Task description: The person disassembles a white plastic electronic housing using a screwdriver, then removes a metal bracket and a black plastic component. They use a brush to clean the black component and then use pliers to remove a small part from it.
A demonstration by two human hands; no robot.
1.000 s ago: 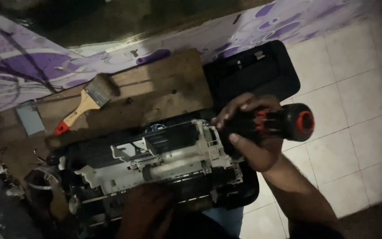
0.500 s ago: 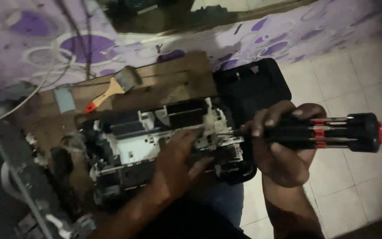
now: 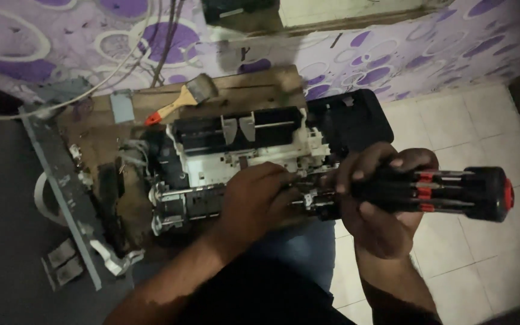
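Your right hand [image 3: 380, 204] has its grip clamped around the thick black handle of a screwdriver [image 3: 440, 192] with red bands, held level and pointing left, so its front end meets the near right end of the opened printer mechanism [image 3: 236, 156]. The tip itself is hidden behind your fingers. Your left hand [image 3: 257, 201] lies flat on the near side of the mechanism, fingers pressed onto the rail and metal parts just beside the tool's front end; it seems to steady the unit rather than grasp anything, its grip loose and spread. The mechanism sits on a wooden board [image 3: 260, 84] that serves as your counter, white frame upward and rollers toward you, apparently turned so the near side is reachable. At the board's far edge lies a paintbrush [image 3: 182, 99] with a red-tipped wooden handle, well apart from both hands. A black cover panel [image 3: 350, 117] lies at the board's right edge, just beyond the mechanism.
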